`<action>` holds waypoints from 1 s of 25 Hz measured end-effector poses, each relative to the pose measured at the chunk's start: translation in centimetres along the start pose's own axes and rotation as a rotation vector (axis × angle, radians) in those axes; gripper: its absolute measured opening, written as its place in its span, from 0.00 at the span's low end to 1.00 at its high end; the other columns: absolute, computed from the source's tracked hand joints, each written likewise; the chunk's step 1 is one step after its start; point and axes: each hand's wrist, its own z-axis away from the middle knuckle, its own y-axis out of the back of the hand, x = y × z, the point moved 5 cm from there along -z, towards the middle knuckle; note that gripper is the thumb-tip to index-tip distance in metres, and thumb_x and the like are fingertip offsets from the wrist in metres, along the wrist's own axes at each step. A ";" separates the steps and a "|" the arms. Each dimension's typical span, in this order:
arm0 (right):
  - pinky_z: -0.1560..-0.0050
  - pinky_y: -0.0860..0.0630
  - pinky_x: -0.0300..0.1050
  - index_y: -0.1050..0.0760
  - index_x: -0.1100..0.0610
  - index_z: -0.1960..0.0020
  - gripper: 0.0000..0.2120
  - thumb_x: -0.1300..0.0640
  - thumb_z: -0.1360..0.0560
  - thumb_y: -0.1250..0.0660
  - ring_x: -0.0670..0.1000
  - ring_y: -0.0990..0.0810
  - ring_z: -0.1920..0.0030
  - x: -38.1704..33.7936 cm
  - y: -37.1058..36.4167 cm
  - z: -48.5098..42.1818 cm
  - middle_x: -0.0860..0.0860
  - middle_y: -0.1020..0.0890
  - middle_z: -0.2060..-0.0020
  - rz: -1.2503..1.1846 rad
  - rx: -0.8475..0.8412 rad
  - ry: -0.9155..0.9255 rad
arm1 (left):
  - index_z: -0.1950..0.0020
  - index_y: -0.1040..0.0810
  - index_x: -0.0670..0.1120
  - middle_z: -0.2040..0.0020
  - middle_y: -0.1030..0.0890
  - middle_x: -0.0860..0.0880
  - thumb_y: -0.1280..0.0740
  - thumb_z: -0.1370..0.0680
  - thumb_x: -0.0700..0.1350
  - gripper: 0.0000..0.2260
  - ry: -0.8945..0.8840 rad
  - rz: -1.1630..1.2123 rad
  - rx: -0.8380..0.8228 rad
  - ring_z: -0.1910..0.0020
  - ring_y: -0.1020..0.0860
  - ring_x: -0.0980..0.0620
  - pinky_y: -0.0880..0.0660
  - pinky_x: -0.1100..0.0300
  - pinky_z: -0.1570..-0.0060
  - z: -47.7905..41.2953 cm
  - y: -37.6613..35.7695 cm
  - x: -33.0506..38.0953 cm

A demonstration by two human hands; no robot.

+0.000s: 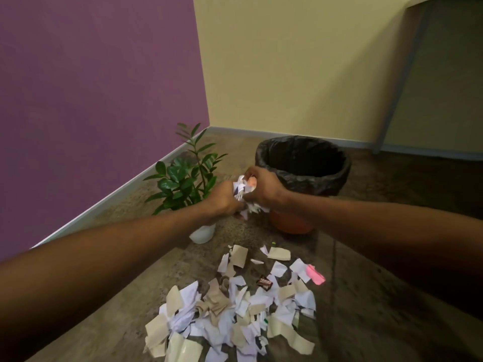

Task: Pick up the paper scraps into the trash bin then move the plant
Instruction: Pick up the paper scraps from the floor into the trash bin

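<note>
The likeliest slip is loose pieces falling out of the bundle of paper scraps (243, 191) before it clears the rim of the trash bin (290, 223). The bundle is only squeezed between two hands, and some ends hang free beneath it, so any easing of the press short of the opening would probably drop them on the floor (366, 296) beside the bin. A second risk is the left forearm, which passes right in front of the plant (183, 178) and its white pot (202, 233); a sideways swing there could brush the leaves or tip the pot. The black liner bag (345, 176) is draped loosely over the rim and could be pushed inward if a hand catches it. The left hand (224, 201) and the right hand (264, 188) both have their fingers curled around the bundle, pressing it from either side, raised above the floor. The bundle appears to be at the bin's near-left edge, not yet over the opening. Most of the work lies below the wrists: a large pile of scraps (235, 307) lies on the floor nearer the person, with a pink scrap (315, 274) and a dark wrapper (264, 282) among them.
</note>
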 end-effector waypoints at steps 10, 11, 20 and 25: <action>0.61 0.25 0.39 0.23 0.54 0.45 0.18 0.60 0.33 0.22 0.53 0.20 0.53 2.1 12.7 -4.5 0.52 0.17 0.51 0.064 0.330 0.145 | 0.42 0.23 0.43 0.48 0.18 0.44 0.28 0.28 0.33 0.16 -0.178 -0.053 0.299 0.50 0.18 0.43 0.16 0.47 0.54 -8.6 -1.6 11.9; 0.63 0.26 0.36 0.24 0.54 0.45 0.18 0.59 0.32 0.22 0.52 0.20 0.54 2.8 13.1 -4.9 0.52 0.18 0.51 0.063 0.343 0.150 | 0.40 0.23 0.43 0.47 0.18 0.44 0.29 0.27 0.33 0.17 -0.174 -0.060 0.308 0.49 0.19 0.43 0.17 0.45 0.51 -9.3 -2.2 12.3; 0.56 0.26 0.45 0.23 0.57 0.44 0.17 0.56 0.30 0.24 0.53 0.21 0.54 10.0 12.1 -7.8 0.55 0.17 0.50 0.099 0.351 0.131 | 0.38 0.22 0.42 0.41 0.18 0.42 0.28 0.25 0.41 0.16 -0.062 -0.299 0.277 0.41 0.21 0.41 0.31 0.58 0.54 -15.5 -6.0 11.1; 0.46 0.22 0.52 0.25 0.60 0.36 0.23 0.51 0.27 0.27 0.58 0.20 0.46 11.6 11.1 -8.9 0.58 0.19 0.43 0.170 0.280 0.006 | 0.32 0.27 0.41 0.34 0.24 0.41 0.27 0.24 0.44 0.22 0.022 -0.384 0.259 0.36 0.25 0.41 0.28 0.54 0.43 -16.8 -6.2 10.4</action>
